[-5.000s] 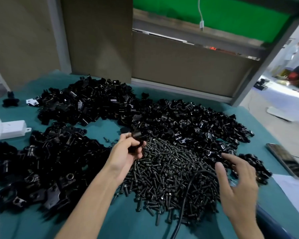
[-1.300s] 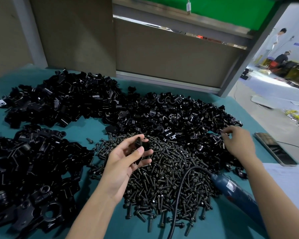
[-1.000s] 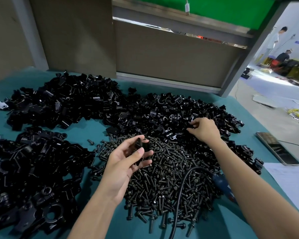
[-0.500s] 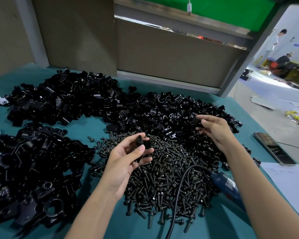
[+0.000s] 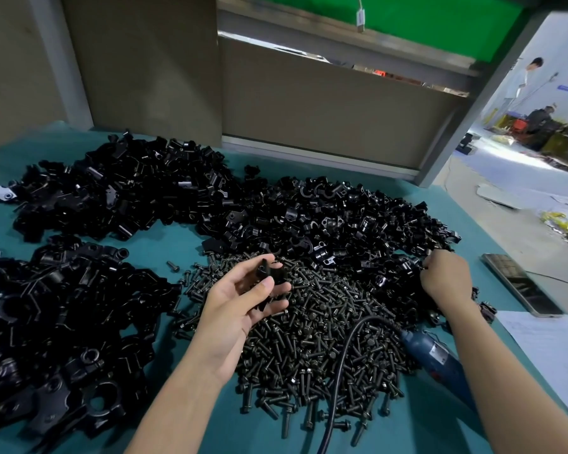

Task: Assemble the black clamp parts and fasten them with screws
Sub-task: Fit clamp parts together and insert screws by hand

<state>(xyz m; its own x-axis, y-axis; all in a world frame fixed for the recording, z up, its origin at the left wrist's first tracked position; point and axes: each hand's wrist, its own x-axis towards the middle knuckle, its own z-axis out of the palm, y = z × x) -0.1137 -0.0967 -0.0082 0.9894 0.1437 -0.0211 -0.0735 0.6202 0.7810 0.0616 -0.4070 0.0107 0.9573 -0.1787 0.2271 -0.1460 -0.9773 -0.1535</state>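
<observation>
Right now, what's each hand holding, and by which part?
Left hand pinches a black clamp part at its lower edge, between thumb and fingers. Right hand is in the clamp pile; hold unclear.

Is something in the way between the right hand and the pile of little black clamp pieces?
No, nothing visible. The right hand reaches straight into the clamp pieces at the pile's right edge. The blue screwdriver lies nearer the person, beside the forearm.

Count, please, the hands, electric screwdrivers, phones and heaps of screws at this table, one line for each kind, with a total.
Hands: 2, the left hand holding a black clamp part, and the right hand
Blue electric screwdriver: 1
Phone: 1
Heap of screws: 1
Total: 5
</observation>
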